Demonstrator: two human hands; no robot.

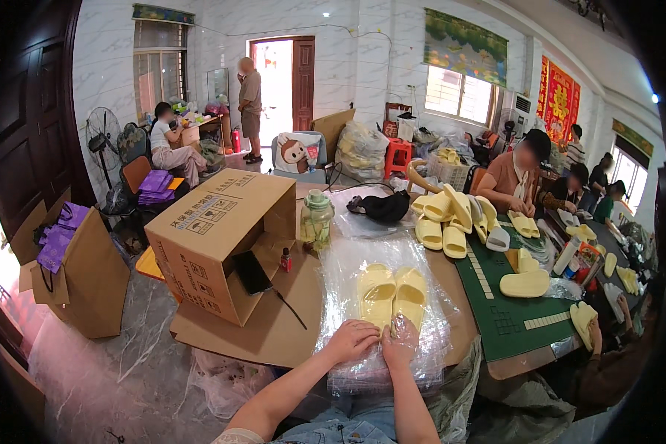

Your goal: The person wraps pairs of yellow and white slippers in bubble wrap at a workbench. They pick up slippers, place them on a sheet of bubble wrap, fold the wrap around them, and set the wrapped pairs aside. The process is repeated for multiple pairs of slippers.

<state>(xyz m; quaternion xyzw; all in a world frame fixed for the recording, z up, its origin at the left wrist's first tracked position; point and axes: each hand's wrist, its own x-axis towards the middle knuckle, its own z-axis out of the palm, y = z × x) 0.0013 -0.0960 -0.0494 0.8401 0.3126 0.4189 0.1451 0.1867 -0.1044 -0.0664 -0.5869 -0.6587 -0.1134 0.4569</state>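
A pair of pale yellow slippers lies side by side on a stack of clear plastic bags (pixel 340 281), toes pointing away from me. Shiny film shows around the pair; whether it covers them fully I cannot tell. My left hand (pixel 353 341) rests at the heel of the left slipper (pixel 376 294), its fingers stretched to the right over the plastic. Close beside it, my right hand (pixel 399 342) grips the heel end of the right slipper (pixel 410 292), partly hiding it. Plastic may be caught in that grip too.
Left of the bags stand an open cardboard box (pixel 222 237), a phone (pixel 252 273), a small red bottle (pixel 286 260) and a glass jar (pixel 316 222). More yellow slippers (pixel 451 214) are heaped to the right, beside a green mat (pixel 496 296). Several people work along that side.
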